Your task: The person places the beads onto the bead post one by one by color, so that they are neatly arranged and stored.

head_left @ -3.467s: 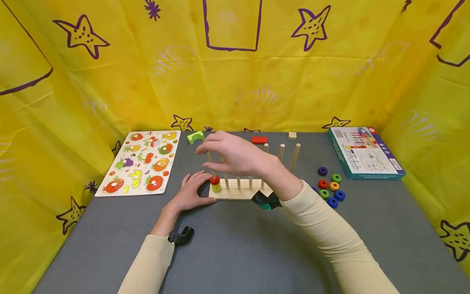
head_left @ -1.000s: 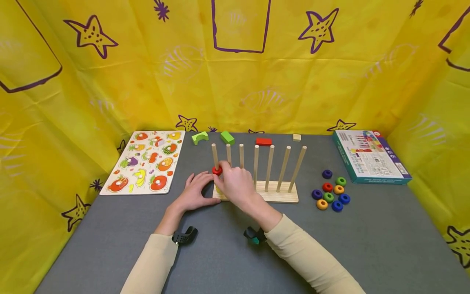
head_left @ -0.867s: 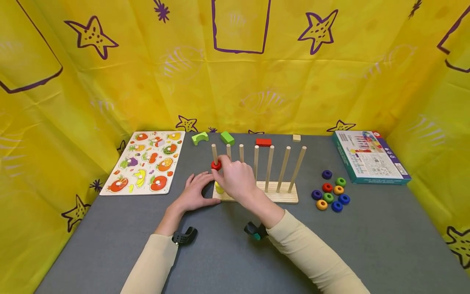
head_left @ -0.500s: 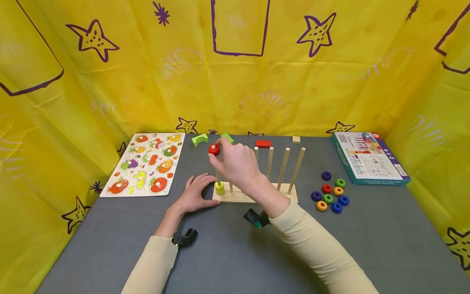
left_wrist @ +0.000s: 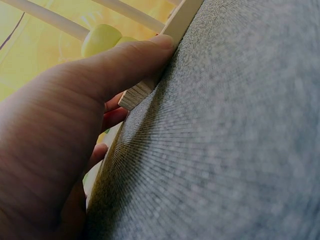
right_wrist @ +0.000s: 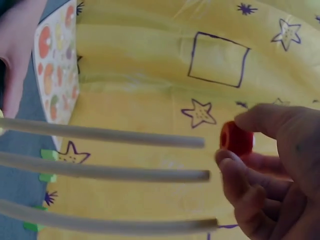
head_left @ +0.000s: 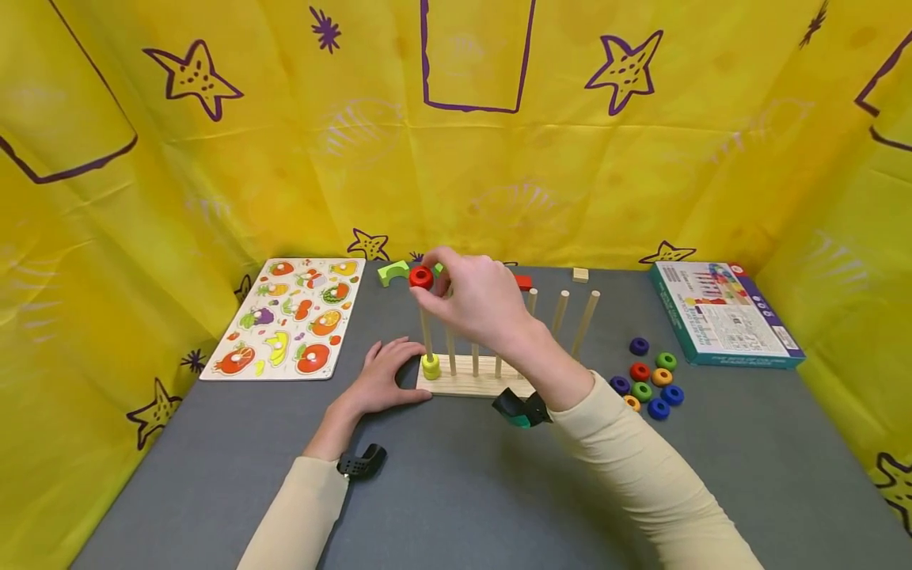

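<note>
In the head view my right hand (head_left: 484,305) pinches a red ring (head_left: 420,276) between thumb and fingers, above the leftmost peg (head_left: 427,332) of a wooden peg stand (head_left: 470,385). The right wrist view has the red ring (right_wrist: 235,139) beyond the peg tips, apart from them; whether it is one ring or two together I cannot tell. Yellow rings (head_left: 431,366) sit at the foot of that peg. My left hand (head_left: 381,380) holds the stand's left end, its thumb (left_wrist: 135,60) along the front edge and other fingers on the far side.
Loose coloured rings (head_left: 641,392) lie right of the stand. A fruit puzzle board (head_left: 285,321) is at left, a toy box (head_left: 727,313) at right. Behind the stand are a green arch block (head_left: 393,272), a red block (head_left: 523,282) and a small wooden block (head_left: 580,275).
My right hand has taken hold of the red ring above the yellow ones and lifted it up and off the leftmost peg. My left hand has stayed at the stand's end.
</note>
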A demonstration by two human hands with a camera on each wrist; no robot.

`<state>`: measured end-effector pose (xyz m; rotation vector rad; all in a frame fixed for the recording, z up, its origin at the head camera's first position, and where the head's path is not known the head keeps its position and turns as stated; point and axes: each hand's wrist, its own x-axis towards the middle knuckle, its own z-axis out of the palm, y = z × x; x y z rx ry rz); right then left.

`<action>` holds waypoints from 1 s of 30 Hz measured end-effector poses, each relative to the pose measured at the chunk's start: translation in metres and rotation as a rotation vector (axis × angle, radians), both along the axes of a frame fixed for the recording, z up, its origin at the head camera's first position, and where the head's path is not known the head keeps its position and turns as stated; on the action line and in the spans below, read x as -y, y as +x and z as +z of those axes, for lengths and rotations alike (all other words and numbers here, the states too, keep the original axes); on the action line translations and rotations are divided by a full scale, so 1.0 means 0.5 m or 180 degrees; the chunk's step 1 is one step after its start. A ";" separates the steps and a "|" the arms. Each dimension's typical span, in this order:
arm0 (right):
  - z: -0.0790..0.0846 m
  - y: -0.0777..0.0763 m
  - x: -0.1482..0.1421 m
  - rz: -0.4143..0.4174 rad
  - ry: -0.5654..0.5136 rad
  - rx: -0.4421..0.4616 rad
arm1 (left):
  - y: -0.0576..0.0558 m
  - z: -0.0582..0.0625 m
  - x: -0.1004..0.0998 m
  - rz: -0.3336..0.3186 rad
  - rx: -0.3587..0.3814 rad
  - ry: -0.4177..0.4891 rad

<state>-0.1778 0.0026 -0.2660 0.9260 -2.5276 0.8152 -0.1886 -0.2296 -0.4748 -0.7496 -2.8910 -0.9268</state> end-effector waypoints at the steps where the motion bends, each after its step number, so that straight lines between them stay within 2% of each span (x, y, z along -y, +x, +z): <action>1: 0.004 0.000 -0.006 0.0051 0.0009 0.0022 | -0.001 0.000 -0.001 -0.0004 -0.0005 -0.0005; 8: 0.015 -0.010 -0.043 0.0553 -0.0052 0.0145 | -0.005 -0.001 -0.009 -0.0034 -0.0034 -0.0010; 13: 0.015 -0.027 -0.068 0.0779 -0.0038 0.0300 | -0.005 -0.004 -0.012 -0.0049 -0.0035 -0.0017; 20: 0.015 -0.053 -0.082 0.0825 0.0167 0.0472 | -0.001 -0.008 -0.004 0.0011 -0.0102 -0.0016; 30: 0.016 -0.068 -0.081 0.0933 0.0205 0.0574 | 0.000 -0.007 -0.003 0.0018 -0.0042 -0.0012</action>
